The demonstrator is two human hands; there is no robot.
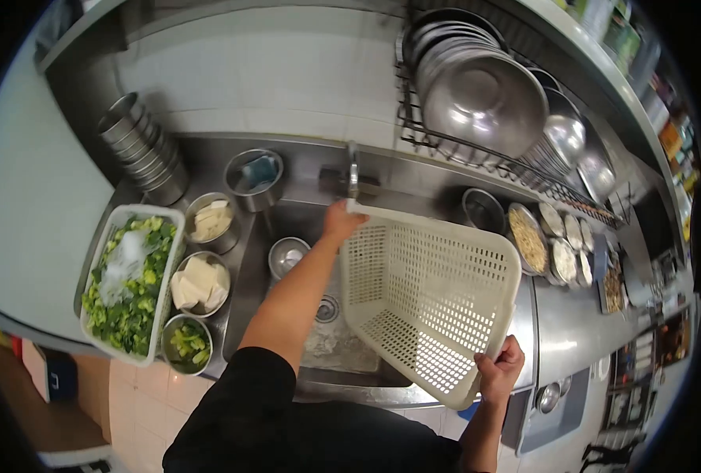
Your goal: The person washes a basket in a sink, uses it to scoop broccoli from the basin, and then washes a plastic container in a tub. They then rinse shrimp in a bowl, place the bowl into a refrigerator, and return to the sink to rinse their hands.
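A cream plastic basket (445,276) with slotted walls is tilted on its side over the right part of the sink (338,347), its open side facing me. My left hand (342,223) grips the rim at its far left corner, close to the faucet (353,169). At the near right corner, my right hand (500,369) has its fingers wrapped round the rim, thumb on the inside. Nothing shows inside the basket. Left of my forearm, a small metal bowl (288,255) is in the sink.
Left of the sink stand a basket of cut broccoli (130,276) with a clear plastic bag on it, bowls of pale slices (200,284) and greens (186,344), and stacked metal containers (145,150). A wire rack (508,162) holds metal bowls. Filled dishes (528,240) line the right counter.
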